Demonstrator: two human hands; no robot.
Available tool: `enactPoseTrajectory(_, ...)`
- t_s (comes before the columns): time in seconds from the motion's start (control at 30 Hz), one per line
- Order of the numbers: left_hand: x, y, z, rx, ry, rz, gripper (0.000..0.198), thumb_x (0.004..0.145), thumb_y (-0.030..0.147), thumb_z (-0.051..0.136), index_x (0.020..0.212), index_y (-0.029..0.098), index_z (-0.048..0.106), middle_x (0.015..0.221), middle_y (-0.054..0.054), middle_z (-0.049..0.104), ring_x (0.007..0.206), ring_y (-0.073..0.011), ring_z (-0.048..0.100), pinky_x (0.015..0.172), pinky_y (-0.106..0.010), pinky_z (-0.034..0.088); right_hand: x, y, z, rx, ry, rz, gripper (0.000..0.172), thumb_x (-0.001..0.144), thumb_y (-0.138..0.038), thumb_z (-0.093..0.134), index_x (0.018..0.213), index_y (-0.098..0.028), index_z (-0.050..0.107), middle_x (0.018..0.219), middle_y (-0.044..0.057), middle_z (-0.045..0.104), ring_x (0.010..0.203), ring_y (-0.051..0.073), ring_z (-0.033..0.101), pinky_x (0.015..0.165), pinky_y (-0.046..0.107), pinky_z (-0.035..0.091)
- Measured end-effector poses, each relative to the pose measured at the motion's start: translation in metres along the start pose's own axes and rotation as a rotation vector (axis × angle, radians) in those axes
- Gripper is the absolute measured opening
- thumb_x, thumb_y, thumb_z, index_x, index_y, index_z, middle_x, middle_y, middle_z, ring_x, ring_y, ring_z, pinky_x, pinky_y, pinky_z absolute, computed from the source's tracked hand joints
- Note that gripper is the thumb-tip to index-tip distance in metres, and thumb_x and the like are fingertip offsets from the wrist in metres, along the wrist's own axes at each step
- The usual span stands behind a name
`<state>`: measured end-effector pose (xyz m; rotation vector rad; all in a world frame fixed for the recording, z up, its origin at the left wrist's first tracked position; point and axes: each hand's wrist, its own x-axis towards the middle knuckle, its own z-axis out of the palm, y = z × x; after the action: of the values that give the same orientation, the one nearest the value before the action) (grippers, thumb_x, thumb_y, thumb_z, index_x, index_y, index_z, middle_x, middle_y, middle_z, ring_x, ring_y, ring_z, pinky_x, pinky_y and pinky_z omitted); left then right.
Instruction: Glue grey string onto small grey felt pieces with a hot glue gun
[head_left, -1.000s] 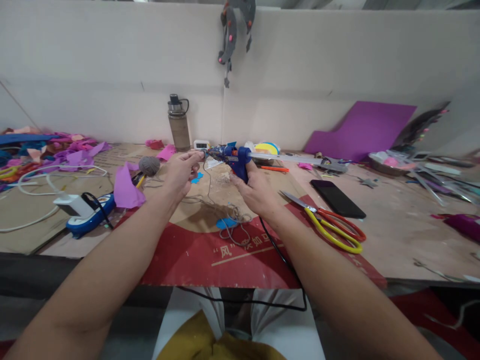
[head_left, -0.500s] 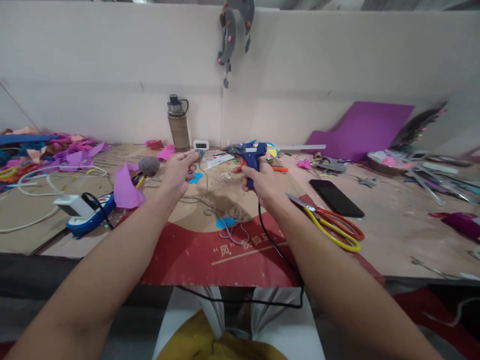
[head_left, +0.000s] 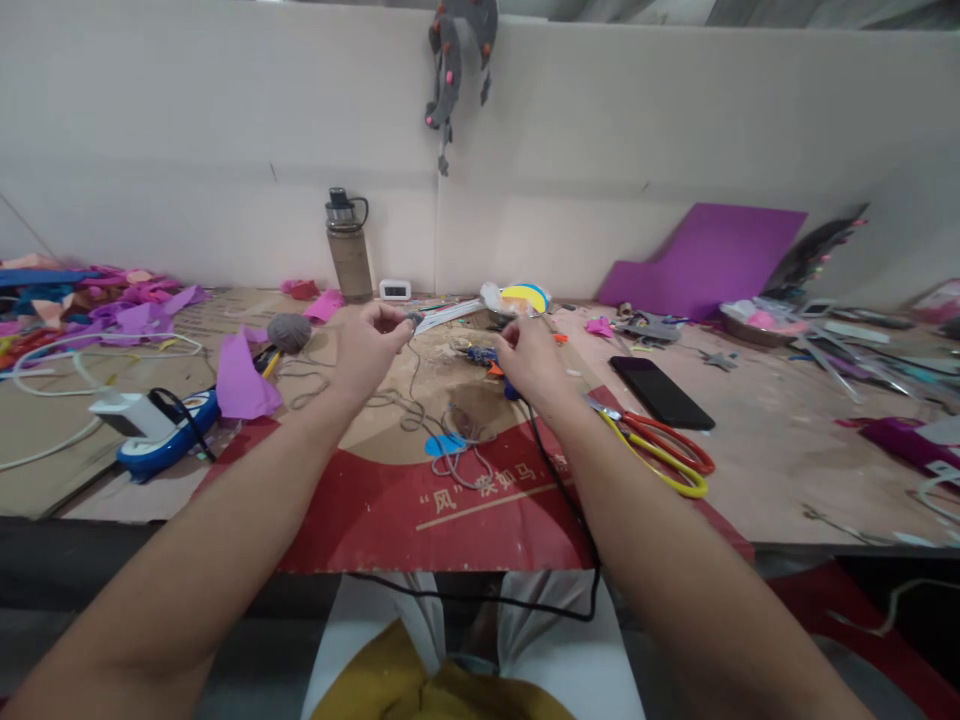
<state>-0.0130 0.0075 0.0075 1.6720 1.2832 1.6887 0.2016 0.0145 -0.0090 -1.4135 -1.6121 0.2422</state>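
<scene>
My left hand (head_left: 373,350) is closed in a pinch on a small grey piece (head_left: 413,319). Grey yarn (head_left: 411,385) trails down from there to loose loops on the board. A blue hot glue gun (head_left: 478,354) with an orange trigger lies on the work surface. Just over its handle hovers my right hand (head_left: 534,360), fingers loosely curled and apart, with nothing visible in them. The gun's black cord (head_left: 559,478) runs under my right forearm. Near the loops is a blue scrap (head_left: 445,445), partly covered by yarn.
Scissors (head_left: 660,450) with red and yellow handles and a black phone (head_left: 661,392) lie right of my right arm. At left are a yarn ball (head_left: 289,332), a blue power strip (head_left: 169,440) and felt scraps (head_left: 127,310). A bottle (head_left: 349,255) stands by the wall.
The glue gun has gone from my right hand's grip down onto the work surface, and that hand has let go. My left hand still pinches the grey piece, now slightly lower and further right.
</scene>
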Motion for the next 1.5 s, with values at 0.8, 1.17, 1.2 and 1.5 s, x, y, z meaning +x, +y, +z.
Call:
enactPoseTrajectory(0.8,-0.015,0.015,0.021,-0.309,-0.146,-0.166,0.013,0.068,0.019,0.071,0.072,0.015,0.059,0.062,0.000,0.061,0.055,-0.0091,0.057,0.061,-0.025,0.051,-0.022,-0.046,0.027,0.611,-0.133,-0.011,0.012,0.081,-0.028,0.055,0.075,-0.020,0.049,0.066,-0.004,0.048,0.060,0.009,0.043,0.058,0.024,0.036)
enactPoseTrajectory(1.17,-0.016,0.015,0.023,-0.380,-0.193,-0.218,0.011,0.068,0.017,0.069,0.070,0.015,0.058,0.058,0.000,0.059,0.053,-0.0085,0.055,0.057,-0.024,0.048,-0.022,-0.046,0.024,0.576,-0.082,0.029,0.015,0.077,-0.029,0.061,0.069,-0.019,0.053,0.059,-0.005,0.047,0.056,0.009,0.039,0.055,0.025,0.031)
enactPoseTrajectory(1.2,-0.016,0.015,0.023,-0.382,-0.191,-0.222,0.011,0.068,0.017,0.069,0.070,0.015,0.058,0.058,0.000,0.059,0.053,-0.0086,0.055,0.057,-0.024,0.048,-0.022,-0.046,0.024,0.567,-0.077,0.030,0.015,0.077,-0.028,0.061,0.069,-0.018,0.053,0.059,-0.005,0.047,0.056,0.009,0.040,0.056,0.025,0.032)
enactPoseTrajectory(1.5,-0.016,0.013,0.022,-0.297,-0.232,-0.167,0.010,0.070,0.019,0.069,0.072,0.016,0.059,0.061,0.000,0.061,0.054,-0.0095,0.056,0.059,-0.025,0.047,-0.021,-0.046,0.022,0.509,-0.036,0.049,0.011,0.075,-0.027,0.063,0.075,-0.017,0.059,0.059,-0.005,0.047,0.055,0.009,0.040,0.055,0.025,0.032)
